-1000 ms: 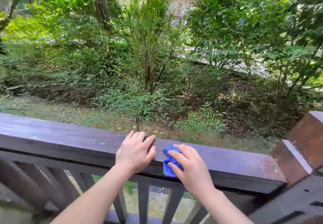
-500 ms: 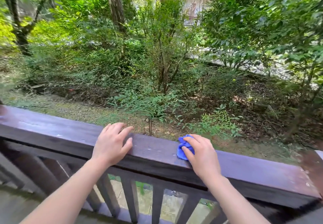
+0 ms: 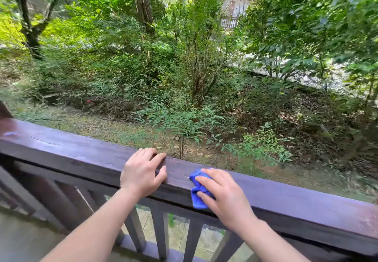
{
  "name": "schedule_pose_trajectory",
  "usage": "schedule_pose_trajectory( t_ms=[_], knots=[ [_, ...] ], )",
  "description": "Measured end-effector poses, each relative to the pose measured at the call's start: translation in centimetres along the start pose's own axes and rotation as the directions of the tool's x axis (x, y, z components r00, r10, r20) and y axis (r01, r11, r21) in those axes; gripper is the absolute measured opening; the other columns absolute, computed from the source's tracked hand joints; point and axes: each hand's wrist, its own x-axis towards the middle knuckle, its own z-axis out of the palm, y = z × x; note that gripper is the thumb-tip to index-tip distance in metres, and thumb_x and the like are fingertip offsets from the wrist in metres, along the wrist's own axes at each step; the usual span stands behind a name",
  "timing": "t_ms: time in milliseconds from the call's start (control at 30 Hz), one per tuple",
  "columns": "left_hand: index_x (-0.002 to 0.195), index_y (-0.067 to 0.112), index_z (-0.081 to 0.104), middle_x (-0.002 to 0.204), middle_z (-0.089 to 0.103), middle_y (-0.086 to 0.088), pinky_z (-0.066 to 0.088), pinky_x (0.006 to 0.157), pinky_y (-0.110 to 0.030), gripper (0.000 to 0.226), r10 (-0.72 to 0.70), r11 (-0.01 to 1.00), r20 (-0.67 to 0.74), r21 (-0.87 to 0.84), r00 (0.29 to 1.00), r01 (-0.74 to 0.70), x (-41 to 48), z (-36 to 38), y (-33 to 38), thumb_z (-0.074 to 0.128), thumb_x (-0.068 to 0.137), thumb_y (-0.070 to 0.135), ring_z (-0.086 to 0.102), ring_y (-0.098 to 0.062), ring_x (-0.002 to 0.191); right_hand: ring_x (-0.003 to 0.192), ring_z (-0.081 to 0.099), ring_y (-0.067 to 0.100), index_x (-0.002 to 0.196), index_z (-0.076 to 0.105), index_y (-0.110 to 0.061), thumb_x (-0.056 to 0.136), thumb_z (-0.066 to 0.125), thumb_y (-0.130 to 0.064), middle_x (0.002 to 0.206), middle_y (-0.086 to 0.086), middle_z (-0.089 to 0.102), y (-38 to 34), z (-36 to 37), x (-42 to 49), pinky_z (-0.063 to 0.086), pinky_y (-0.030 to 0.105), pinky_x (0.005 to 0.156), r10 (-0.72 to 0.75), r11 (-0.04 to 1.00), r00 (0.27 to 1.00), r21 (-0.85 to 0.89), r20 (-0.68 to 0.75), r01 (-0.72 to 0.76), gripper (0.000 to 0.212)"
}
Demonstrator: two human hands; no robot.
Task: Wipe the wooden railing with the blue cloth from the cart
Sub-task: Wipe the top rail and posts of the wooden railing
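Note:
A dark brown wooden railing (image 3: 71,155) runs from the left edge down to the lower right. My right hand (image 3: 223,196) presses a crumpled blue cloth (image 3: 197,192) onto the rail's top and front face; most of the cloth is hidden under my palm. My left hand (image 3: 142,172) rests flat on the rail just left of the cloth, fingers curled over the far edge, holding nothing. The cart is out of sight.
Vertical balusters (image 3: 161,233) stand below the rail. Beyond it lies a garden with shrubs (image 3: 196,73), a tree trunk (image 3: 142,2) and leaf-strewn ground. A pale floor (image 3: 22,239) shows at the lower left.
Both hands have slid leftward along the rail with the cloth. The corner post seen at the right a second ago has left the view; the cloth now hangs over the rail's front face again.

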Motion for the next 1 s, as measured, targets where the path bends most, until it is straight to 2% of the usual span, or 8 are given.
schedule_pose_trajectory(
  t_ms=[167, 300, 333, 467, 633, 767, 933, 1000],
  knots=[
    [0.115, 0.022, 0.071, 0.107, 0.068, -0.002, 0.044, 0.109, -0.048, 0.047, -0.01, 1.0, 0.021, -0.01, 1.0, 0.01, 0.1, -0.3, 0.1, 0.043, 0.084, 0.045, 0.064, -0.026, 0.102, 0.112, 0.053, 0.026, 0.115, 0.065, -0.019, 0.084, 0.069, -0.029, 0.12, 0.002, 0.063, 0.2, -0.5, 2.6, 0.042, 0.032, 0.098, 0.277, 0.961, 0.957, 0.012, -0.087, -0.277, 0.033],
    [0.114, 0.022, 0.072, 0.105, 0.068, -0.003, 0.044, 0.109, -0.046, 0.046, -0.004, 1.0, 0.005, -0.025, 1.0, 0.004, 0.0, 0.0, -0.1, 0.044, 0.084, 0.045, 0.064, -0.027, 0.1, 0.114, 0.052, 0.023, 0.117, 0.06, -0.026, 0.087, 0.06, -0.038, 0.123, -0.001, 0.06, -2.6, 1.2, 1.5, 0.043, 0.031, 0.099, 0.037, 0.999, 0.999, 0.0, 0.024, -0.037, 0.033],
    [0.114, 0.022, 0.072, 0.105, 0.069, -0.003, 0.044, 0.109, -0.047, 0.046, -0.004, 1.0, 0.004, -0.025, 1.0, 0.004, 0.0, 0.0, -0.1, 0.044, 0.084, 0.044, 0.064, -0.027, 0.1, 0.114, 0.053, 0.023, 0.118, 0.061, -0.025, 0.087, 0.061, -0.038, 0.123, 0.0, 0.061, -2.1, 1.0, 1.9, 0.043, 0.032, 0.099, 0.034, 0.999, 0.998, -0.001, 0.043, -0.034, 0.033],
    [0.113, 0.023, 0.072, 0.103, 0.068, -0.003, 0.043, 0.109, -0.047, 0.045, -0.004, 1.0, 0.003, -0.009, 1.0, 0.004, 0.1, -0.1, -0.1, 0.045, 0.084, 0.044, 0.064, -0.026, 0.098, 0.112, 0.052, 0.027, 0.117, 0.064, -0.019, 0.084, 0.067, -0.03, 0.121, 0.003, 0.062, -0.9, 0.3, 4.6, 0.042, 0.034, 0.099, 0.263, 0.965, 0.964, 0.002, -0.041, -0.263, 0.034],
    [0.111, 0.022, 0.073, 0.103, 0.068, -0.002, 0.042, 0.109, -0.047, 0.044, -0.007, 1.0, 0.004, -0.009, 1.0, 0.007, 0.1, 0.0, -0.1, 0.047, 0.083, 0.044, 0.065, -0.025, 0.098, 0.114, 0.048, 0.018, 0.119, 0.055, -0.029, 0.086, 0.059, -0.038, 0.125, -0.007, 0.057, -2.6, 2.1, 3.4, 0.042, 0.028, 0.099, -0.03, 0.999, 0.998, -0.017, 0.05, 0.031, 0.034],
    [0.114, 0.023, 0.071, 0.106, 0.067, -0.002, 0.037, 0.114, -0.047, 0.044, 0.002, 1.0, -0.003, -0.02, 1.0, -0.003, 0.1, 0.0, -0.1, 0.046, 0.084, 0.043, 0.065, -0.022, 0.101, 0.112, 0.052, 0.024, 0.117, 0.062, -0.021, 0.085, 0.066, -0.03, 0.122, -0.001, 0.061, -1.5, 1.9, 6.4, 0.042, 0.033, 0.099, 0.157, 0.988, 0.987, 0.016, -0.033, -0.157, 0.034],
    [0.119, 0.023, 0.069, 0.114, 0.065, 0.0, 0.03, 0.118, -0.049, 0.044, 0.02, 0.996, 0.019, -0.085, 1.0, -0.018, 0.0, 0.2, -0.7, 0.043, 0.089, 0.042, 0.061, -0.02, 0.11, 0.114, 0.049, 0.022, 0.119, 0.056, -0.025, 0.086, 0.055, -0.037, 0.125, -0.004, 0.057, -3.7, 4.0, 6.4, 0.042, 0.033, 0.1, -0.086, 0.996, 0.994, 0.018, 0.065, 0.085, 0.035],
    [0.12, 0.022, 0.068, 0.121, 0.064, -0.001, 0.034, 0.116, -0.049, 0.044, 0.024, 0.988, 0.017, -0.154, 1.0, -0.021, 0.0, 0.0, -0.8, 0.043, 0.089, 0.041, 0.058, -0.021, 0.117, 0.113, 0.051, 0.023, 0.119, 0.059, -0.023, 0.086, 0.06, -0.035, 0.123, -0.002, 0.059, -2.5, 3.7, 8.0, 0.043, 0.033, 0.099, -0.011, 1.0, 0.999, 0.026, 0.042, 0.01, 0.035]
  ],
)
